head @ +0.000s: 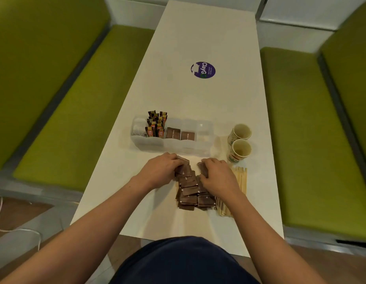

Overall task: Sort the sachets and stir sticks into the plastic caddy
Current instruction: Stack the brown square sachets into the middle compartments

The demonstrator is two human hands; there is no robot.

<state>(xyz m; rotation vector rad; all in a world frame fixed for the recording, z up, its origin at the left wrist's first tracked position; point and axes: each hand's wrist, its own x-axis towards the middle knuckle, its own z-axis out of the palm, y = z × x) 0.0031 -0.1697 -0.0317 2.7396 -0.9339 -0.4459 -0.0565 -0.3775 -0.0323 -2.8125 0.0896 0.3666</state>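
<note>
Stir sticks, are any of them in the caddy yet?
No, the stir sticks lie on the table beside the right hand, outside the caddy.

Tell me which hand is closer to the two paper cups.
Right. The right hand sits on the brown sachets just left of and below the paper cups; the left hand lies farther left, across the pile.
</note>
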